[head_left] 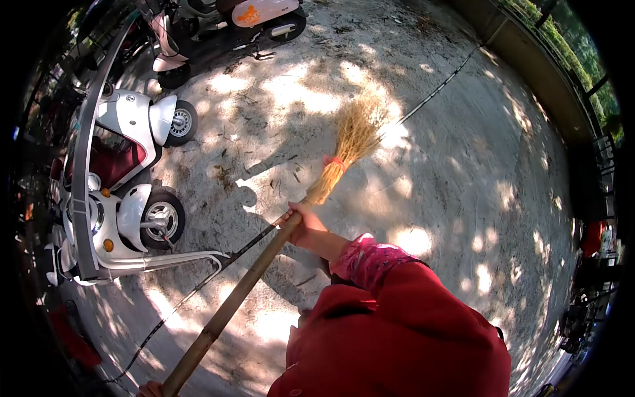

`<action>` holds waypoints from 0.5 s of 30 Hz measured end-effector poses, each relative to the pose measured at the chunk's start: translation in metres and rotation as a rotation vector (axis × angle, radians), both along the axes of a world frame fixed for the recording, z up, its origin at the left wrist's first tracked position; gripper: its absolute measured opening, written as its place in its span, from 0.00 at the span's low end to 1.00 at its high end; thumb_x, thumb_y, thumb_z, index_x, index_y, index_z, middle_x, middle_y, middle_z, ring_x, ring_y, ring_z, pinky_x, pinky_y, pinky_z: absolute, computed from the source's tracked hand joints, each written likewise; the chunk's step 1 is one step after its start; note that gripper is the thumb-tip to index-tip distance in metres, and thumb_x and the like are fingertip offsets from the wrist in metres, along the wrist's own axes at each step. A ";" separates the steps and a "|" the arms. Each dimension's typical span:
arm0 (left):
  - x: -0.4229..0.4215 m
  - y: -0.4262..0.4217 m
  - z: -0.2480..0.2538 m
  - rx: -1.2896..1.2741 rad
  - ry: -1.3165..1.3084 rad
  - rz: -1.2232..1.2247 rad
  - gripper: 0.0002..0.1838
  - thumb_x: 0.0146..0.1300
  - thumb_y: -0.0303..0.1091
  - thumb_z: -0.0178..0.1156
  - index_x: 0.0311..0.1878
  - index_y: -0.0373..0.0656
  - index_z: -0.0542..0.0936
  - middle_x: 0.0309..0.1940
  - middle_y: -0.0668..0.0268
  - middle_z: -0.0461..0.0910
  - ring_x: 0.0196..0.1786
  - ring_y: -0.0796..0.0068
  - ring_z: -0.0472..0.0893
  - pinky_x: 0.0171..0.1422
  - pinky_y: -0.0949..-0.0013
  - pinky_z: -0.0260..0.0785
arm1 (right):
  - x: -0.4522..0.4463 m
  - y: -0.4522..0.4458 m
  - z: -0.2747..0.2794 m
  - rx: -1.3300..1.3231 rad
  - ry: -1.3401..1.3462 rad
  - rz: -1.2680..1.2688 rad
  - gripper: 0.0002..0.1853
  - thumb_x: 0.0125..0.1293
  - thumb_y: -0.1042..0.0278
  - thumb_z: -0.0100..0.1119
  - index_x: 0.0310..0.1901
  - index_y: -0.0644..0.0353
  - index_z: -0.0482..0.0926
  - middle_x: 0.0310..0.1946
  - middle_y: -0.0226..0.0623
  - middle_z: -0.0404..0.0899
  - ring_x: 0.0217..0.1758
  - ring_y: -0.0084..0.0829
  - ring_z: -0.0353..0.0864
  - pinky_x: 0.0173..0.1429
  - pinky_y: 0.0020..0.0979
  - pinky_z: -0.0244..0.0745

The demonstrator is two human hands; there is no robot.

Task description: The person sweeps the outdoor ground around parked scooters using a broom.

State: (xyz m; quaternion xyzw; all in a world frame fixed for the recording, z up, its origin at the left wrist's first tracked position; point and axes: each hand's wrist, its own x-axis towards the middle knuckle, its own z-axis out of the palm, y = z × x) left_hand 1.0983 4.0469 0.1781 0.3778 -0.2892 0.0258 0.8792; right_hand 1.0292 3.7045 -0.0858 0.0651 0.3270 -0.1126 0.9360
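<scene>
A long straw broom (248, 270) slants across the head view, its bristles up and away from me and its wooden handle running to the lower left. My right hand (305, 226) is closed around the handle just below where the bristles begin. Low at the frame's bottom edge, my left hand (151, 389) grips the handle's other end; only part of that hand shows. Red binding (334, 162) ties the straw together. Whether the bristle tips touch the ground (456, 198) I cannot tell.
White scooters (135, 116) stand in a row on the left, beside a grey metal post (84, 152). More scooters (261, 14) are parked at the top. A dark line (443, 85) crosses the concrete diagonally. A low wall (539, 73) borders the right. Dry leaves lie scattered.
</scene>
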 end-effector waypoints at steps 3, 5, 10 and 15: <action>-0.013 -0.038 -0.030 -0.123 0.210 0.219 0.16 0.60 0.36 0.48 0.19 0.48 0.57 0.08 0.73 0.54 0.11 0.83 0.55 0.18 0.81 0.49 | -0.056 0.022 -0.073 0.160 0.107 -0.227 0.10 0.49 0.65 0.53 0.18 0.55 0.64 0.16 0.30 0.66 0.22 0.29 0.67 0.33 0.32 0.67; -0.020 -0.046 -0.043 0.081 0.125 -0.126 0.19 0.57 0.40 0.52 0.17 0.48 0.56 0.08 0.73 0.58 0.09 0.83 0.59 0.17 0.82 0.54 | -0.073 0.043 -0.103 0.198 0.273 -0.230 0.09 0.50 0.66 0.51 0.19 0.55 0.64 0.17 0.32 0.65 0.22 0.31 0.66 0.33 0.35 0.68; -0.077 0.003 -0.034 -0.159 0.176 0.064 0.17 0.57 0.32 0.51 0.17 0.48 0.56 0.06 0.74 0.55 0.07 0.83 0.57 0.17 0.80 0.55 | -0.045 0.049 -0.081 0.273 0.421 -0.022 0.13 0.51 0.65 0.46 0.12 0.54 0.60 0.10 0.30 0.61 0.15 0.30 0.63 0.28 0.36 0.69; -0.187 0.057 -0.030 -0.137 0.181 0.555 0.15 0.53 0.38 0.54 0.16 0.47 0.62 0.08 0.74 0.54 0.14 0.81 0.58 0.26 0.74 0.53 | -0.008 0.077 -0.036 -0.072 -0.065 0.318 0.11 0.54 0.61 0.51 0.22 0.58 0.69 0.17 0.34 0.69 0.26 0.32 0.70 0.36 0.31 0.69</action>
